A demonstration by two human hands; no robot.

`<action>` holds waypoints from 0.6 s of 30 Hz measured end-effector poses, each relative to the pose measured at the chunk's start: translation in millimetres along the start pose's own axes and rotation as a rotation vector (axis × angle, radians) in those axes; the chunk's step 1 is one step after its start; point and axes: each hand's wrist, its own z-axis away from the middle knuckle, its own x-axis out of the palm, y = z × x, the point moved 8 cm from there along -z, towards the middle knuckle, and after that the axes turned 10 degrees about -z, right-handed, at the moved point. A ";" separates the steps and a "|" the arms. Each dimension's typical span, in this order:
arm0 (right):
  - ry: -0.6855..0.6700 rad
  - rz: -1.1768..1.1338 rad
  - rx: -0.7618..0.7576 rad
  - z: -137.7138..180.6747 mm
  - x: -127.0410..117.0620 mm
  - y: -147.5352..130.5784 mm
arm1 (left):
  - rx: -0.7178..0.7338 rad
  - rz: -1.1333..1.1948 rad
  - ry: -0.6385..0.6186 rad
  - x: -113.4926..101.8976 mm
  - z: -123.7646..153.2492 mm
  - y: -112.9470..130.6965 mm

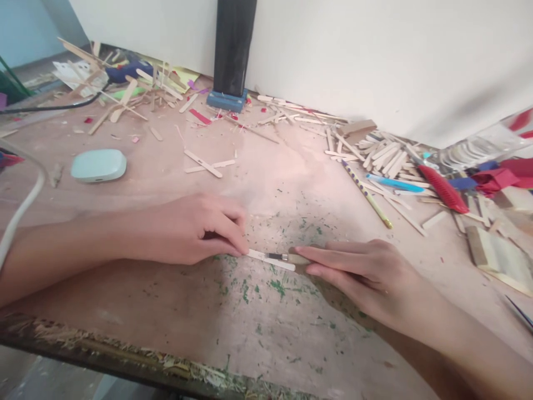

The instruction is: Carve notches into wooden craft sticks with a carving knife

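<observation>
My left hand [208, 230] is closed, with thumb and fingertips pinching one end of a pale popsicle stick [281, 264] low over the table. The stick's other end points right, towards my right hand [366, 272]. In the fingers of my right hand is a small craft knife [284, 257] with a tan handle, a silver collar and a dark blade. Its blade lies against or just above the stick; contact cannot be made out. Most of the handle is hidden by my fingers. Green flecks [277, 287] are scattered on the tabletop around both hands.
Two crossed sticks [208, 165] and a mint-coloured case [99, 165] lie beyond my left hand. At right are a pencil [368, 194], a blue pen [395, 183], a red-handled tool [443, 189], a wooden block [499, 258] and piled sticks [387, 155]. A black post [235, 50] stands behind.
</observation>
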 end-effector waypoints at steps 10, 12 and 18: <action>-0.025 -0.021 -0.012 -5.1 3.9 -3.0 | -0.076 0.064 -0.021 2.4 -2.8 -7.5; -0.019 -0.016 -0.022 -5.4 4.2 -4.4 | -0.083 0.079 -0.032 2.9 -3.7 -8.2; -0.004 0.044 -0.061 -3.2 6.5 -8.8 | -0.107 0.100 -0.050 2.8 -4.0 -10.1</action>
